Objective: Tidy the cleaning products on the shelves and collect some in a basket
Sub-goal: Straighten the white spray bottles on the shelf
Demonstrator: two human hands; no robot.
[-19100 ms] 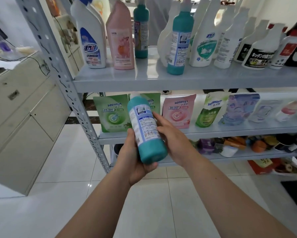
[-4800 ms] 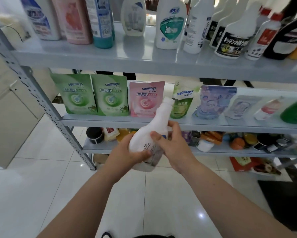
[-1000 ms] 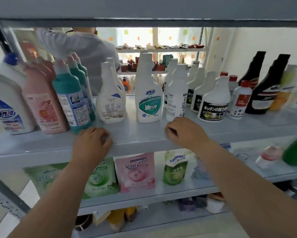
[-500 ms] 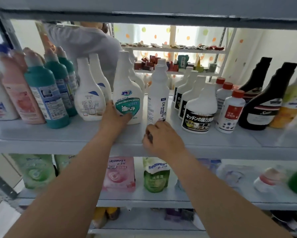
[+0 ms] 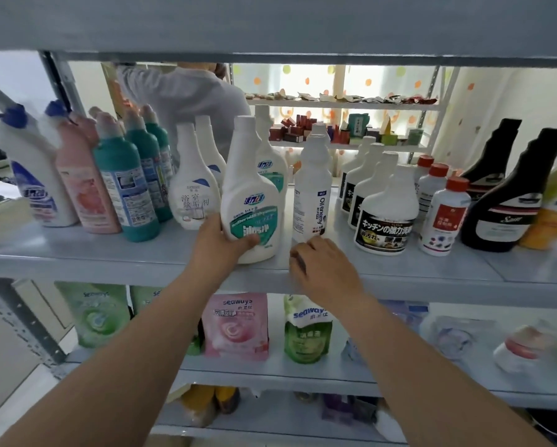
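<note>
- Nearest, two bare forearms reach up from the bottom edge toward the grey shelf [image 5: 141, 256].
- The right hand [image 5: 324, 269] hovers over the shelf's front lip, fingers curled loosely inward and gripping nothing; its fingertips sit just in front of the base of a tall white "Oil enemy" bottle [image 5: 312, 191], and whether they touch it I cannot tell.
- The left hand [image 5: 220, 243] is wrapped round the lower body of a white bottle with a teal label [image 5: 253, 201], thumb across the front of the label and the other fingers hidden behind; the bottle stands upright at the front of the shelf.
- Just left of those fingers stands a white bathroom-cleaner bottle [image 5: 191, 191], then teal bottles [image 5: 125, 185], a pink bottle [image 5: 85, 185] and a white bottle with a blue cap [image 5: 33, 175].
- Right of the right hand's fingers stand a white bottle with a black Japanese label [image 5: 387, 214], red-capped white bottles [image 5: 445, 214] and dark bottles [image 5: 509, 201].
- Below both hands, the lower shelf holds upright refill pouches: green [image 5: 96, 314], pink [image 5: 237, 327] and a green-and-white one [image 5: 308, 330].
- Beyond the bottles, a person in a pale top [image 5: 187, 101] stands behind the rack, beside a far shelf of small boxes [image 5: 335, 130].
</note>
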